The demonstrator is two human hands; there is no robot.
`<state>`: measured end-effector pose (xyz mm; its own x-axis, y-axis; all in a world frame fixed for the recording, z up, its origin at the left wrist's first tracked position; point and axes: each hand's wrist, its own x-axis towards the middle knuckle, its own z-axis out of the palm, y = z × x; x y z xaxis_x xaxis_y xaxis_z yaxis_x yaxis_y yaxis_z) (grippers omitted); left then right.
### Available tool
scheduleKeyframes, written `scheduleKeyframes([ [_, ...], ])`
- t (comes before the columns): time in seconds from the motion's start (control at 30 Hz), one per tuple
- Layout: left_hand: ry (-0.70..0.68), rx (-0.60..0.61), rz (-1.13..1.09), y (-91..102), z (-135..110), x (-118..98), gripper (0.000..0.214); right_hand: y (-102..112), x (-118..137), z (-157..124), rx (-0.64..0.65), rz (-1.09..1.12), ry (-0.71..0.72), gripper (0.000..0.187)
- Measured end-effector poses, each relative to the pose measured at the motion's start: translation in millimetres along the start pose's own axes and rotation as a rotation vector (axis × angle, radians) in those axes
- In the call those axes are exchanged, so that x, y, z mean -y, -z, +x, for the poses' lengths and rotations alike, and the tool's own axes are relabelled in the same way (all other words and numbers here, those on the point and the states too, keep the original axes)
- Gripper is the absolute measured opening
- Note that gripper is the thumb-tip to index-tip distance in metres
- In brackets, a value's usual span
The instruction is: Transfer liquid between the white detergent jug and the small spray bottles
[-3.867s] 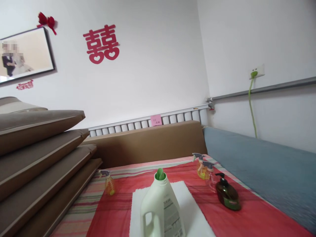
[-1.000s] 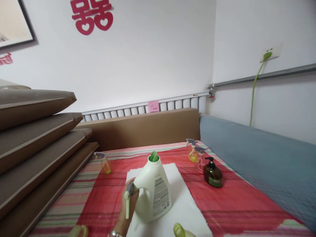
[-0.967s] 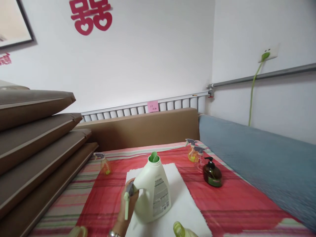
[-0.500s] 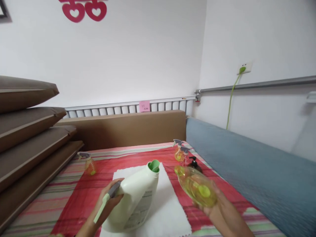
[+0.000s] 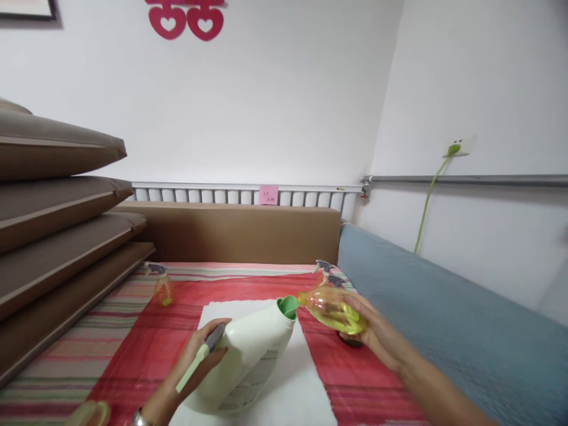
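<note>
My left hand (image 5: pixel 202 349) is closed around a grey and pale-green trigger spray head (image 5: pixel 205 350). Its fingers also press against the side of a large pale-green detergent jug (image 5: pixel 248 352), tilted to the right over a white cloth (image 5: pixel 306 390). The jug's green-lined mouth (image 5: pixel 289 306) points up and right. In my right hand (image 5: pixel 370 331) is a clear yellow bottle (image 5: pixel 331 307) with yellow liquid, lying nearly on its side. Its narrow neck meets the rim of the jug's mouth; whether they touch I cannot tell.
A spray bottle (image 5: pixel 163 290) stands at the left. More spray bottles (image 5: pixel 326 269) and a mostly hidden dark bottle (image 5: pixel 350 340) are behind my right hand. A round yellowish object (image 5: pixel 91 413) lies at the lower left. Stacked cushions (image 5: pixel 66 195) rise at the left.
My right hand has brought the yellow bottle left and up, so its neck is now at the jug's mouth. My left hand keeps its hold. The camera view has shifted slightly.
</note>
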<state>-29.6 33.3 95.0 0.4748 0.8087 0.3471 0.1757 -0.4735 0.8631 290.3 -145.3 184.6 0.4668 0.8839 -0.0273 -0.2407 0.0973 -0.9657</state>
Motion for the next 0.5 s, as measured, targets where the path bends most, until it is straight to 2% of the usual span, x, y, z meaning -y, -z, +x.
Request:
scheduleKeyframes([
  [0.27, -0.019, 0.059, 0.022, -1.4, -1.8, -9.2, 0.044, -4.2, 25.2, 4.9, 0.013, -0.206, 0.035, 0.041],
  [0.5, -0.022, 0.087, -0.003, -1.9, -2.7, -5.9, 0.044, -10.9, 44.2, 10.8, 0.000, -0.339, 0.085, 0.045],
])
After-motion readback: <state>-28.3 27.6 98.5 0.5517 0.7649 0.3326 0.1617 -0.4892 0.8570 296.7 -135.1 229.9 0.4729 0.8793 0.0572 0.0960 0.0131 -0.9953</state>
